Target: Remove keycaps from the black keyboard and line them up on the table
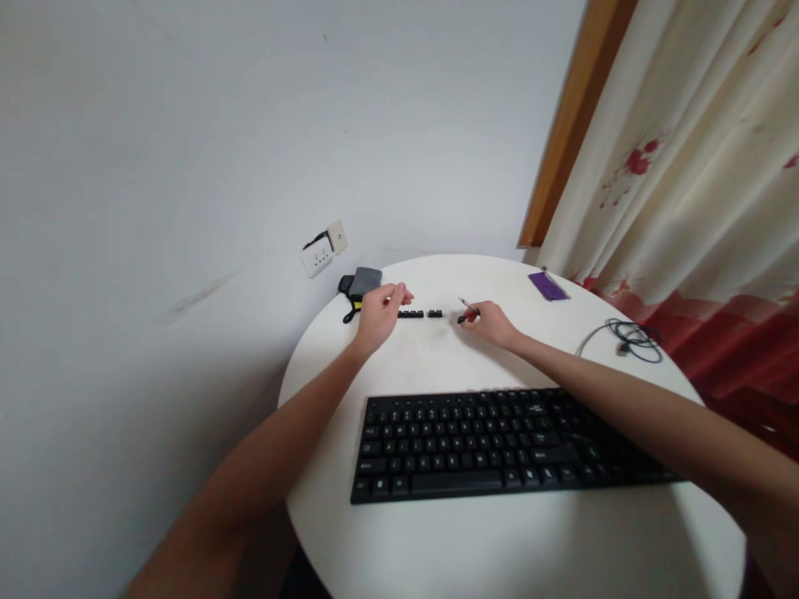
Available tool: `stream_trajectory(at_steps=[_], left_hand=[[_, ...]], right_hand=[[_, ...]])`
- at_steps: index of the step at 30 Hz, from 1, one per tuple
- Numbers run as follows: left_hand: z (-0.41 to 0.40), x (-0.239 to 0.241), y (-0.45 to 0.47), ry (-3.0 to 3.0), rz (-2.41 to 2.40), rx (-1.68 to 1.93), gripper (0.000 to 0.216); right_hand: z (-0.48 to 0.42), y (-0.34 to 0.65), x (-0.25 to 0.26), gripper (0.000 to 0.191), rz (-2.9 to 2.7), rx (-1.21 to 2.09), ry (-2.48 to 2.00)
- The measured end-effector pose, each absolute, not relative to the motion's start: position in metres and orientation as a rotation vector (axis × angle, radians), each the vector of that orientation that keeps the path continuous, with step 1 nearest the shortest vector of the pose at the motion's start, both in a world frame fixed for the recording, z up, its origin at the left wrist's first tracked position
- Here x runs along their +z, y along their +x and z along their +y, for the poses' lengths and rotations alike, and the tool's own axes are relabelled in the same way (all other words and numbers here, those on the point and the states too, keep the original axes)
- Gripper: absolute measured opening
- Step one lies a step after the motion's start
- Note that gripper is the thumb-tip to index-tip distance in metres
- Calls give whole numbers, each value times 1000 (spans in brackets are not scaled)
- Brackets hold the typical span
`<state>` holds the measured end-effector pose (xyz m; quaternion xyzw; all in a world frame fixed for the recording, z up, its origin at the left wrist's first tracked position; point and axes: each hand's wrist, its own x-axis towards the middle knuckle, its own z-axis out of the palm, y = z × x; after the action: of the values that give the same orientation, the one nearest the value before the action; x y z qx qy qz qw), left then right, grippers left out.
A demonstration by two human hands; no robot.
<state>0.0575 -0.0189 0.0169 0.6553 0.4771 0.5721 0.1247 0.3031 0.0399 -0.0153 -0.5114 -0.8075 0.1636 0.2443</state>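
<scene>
My right hand (490,324) is closed on a slim pen-like tool (465,304) with a thin tip pointing up and left. A small black keycap-like piece (461,319) is at its fingertips; whether it is gripped or lies on the table I cannot tell. My left hand (379,316) is raised over the table's left side, fingers curled together; whatever they hold is too small to make out. Between the hands lie small black keycaps (410,314) in a row, with a separate short group (435,314) to their right. Nearer to me lies a black keyboard (455,482), partly beneath my right forearm.
Everything lies on a round white table (424,549) against the wall. Behind my left hand are a grey box-like object (365,282) and a black strap (348,317). On the right are a purple packet (548,286) and a coiled black cable (637,342), near the curtain (630,208).
</scene>
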Motion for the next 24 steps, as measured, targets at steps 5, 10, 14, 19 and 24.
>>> stream_trajectory(at_steps=[5, 10, 14, 19, 24], left_hand=[[-11, 11, 48, 1844, 1434, 1695, 47], [-12, 12, 46, 1840, 1417, 1709, 46], [-12, 12, 45, 1837, 1400, 1714, 45], [-13, 13, 46, 1835, 1399, 1710, 45], [-15, 15, 49, 1827, 1399, 1712, 45]], right_hand=[[59, 281, -25, 17, -2228, 456, -1431], [69, 270, -30, 20, -2229, 470, -1444], [74, 270, -33, 20, -2224, 486, -1457], [76, 270, -33, 20, -2224, 503, -1464], [76, 269, -32, 22, -2221, 512, -1465]])
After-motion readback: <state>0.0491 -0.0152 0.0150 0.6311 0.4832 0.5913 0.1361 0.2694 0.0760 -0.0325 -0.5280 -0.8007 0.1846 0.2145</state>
